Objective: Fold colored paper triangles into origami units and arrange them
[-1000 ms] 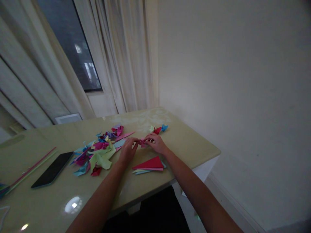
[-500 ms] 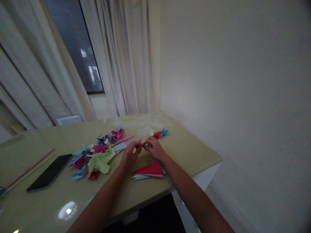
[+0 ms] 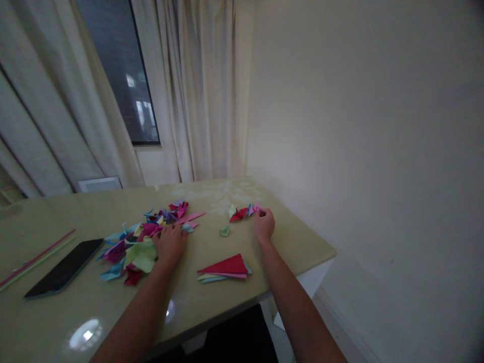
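My left hand [image 3: 170,242] lies on the right edge of a heap of coloured paper scraps [image 3: 139,244], its fingers stretched over the paper. My right hand [image 3: 263,224] is further right on the table, fingers curled at a small pink folded piece [image 3: 257,207]. That piece touches a little cluster of red, blue and green folded pieces [image 3: 239,213]. A single small green folded piece [image 3: 224,231] lies between my hands. A stack of folded paper triangles, red on top [image 3: 227,265], sits nearer to me.
A dark phone [image 3: 64,267] lies flat at the left, with long pink and green strips [image 3: 36,259] beyond it. The glossy beige table [image 3: 302,242] ends close to the right wall. Curtains and a dark window stand behind.
My hands were together, working one pink piece at the table's middle. They have parted: the left went to the scrap heap, the right carried the pink piece to the far cluster.
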The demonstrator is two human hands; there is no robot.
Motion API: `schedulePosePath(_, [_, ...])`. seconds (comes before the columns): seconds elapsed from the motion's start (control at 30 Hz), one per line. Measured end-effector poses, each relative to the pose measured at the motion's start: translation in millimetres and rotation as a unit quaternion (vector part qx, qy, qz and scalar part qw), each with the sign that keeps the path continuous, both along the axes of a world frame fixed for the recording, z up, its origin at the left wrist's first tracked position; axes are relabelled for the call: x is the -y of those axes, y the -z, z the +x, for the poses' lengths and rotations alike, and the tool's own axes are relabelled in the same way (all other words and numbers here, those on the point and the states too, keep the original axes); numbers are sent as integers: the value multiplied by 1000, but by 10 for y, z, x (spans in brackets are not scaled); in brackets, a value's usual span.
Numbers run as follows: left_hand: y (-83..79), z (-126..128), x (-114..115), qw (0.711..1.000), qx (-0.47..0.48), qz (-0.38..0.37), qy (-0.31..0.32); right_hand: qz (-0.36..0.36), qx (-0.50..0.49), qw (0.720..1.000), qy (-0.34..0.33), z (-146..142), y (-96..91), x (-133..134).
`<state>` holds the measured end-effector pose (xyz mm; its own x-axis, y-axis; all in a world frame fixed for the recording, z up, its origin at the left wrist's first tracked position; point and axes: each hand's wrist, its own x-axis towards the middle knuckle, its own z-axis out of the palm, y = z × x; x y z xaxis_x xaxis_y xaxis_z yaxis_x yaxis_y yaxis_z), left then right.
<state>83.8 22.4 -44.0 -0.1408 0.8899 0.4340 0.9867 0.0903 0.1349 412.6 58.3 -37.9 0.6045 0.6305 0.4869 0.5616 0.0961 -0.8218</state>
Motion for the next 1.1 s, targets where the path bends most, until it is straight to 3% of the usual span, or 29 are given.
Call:
schedulePosePath(0.23, [-104, 70, 26, 999, 41, 23, 18, -40, 19, 999, -5, -13, 79, -27])
schedulePosePath(0.37, [-163, 134, 15, 991, 59, 113, 39, 7, 80, 997, -7, -79, 32, 50])
schedulePosePath(0.53, [-235, 234, 49, 968, 110, 200, 108, 55, 106, 989, -82, -250, -9, 108])
schedulePosePath(0.67, [-298, 371, 146, 955, 108, 195, 195, 56, 89, 988, -113, -337, -24, 109])
schedulePosePath(0.8, [-265, 477, 164, 954, 86, 176, 229, 59, 66, 989, -118, -363, -55, 129])
schedulePosePath(0.9, [-176, 465, 89, 943, 102, 178, 262, 92, 50, 972, -208, -422, -87, 190])
schedulePosePath(1.03, [-90, 416, 20, 917, 90, 165, 352, 109, 56, 908, -401, -558, -120, 304])
schedulePosePath(1.1, [-86, 422, 41, 906, 79, 174, 377, 90, 66, 880, -461, -611, -133, 342])
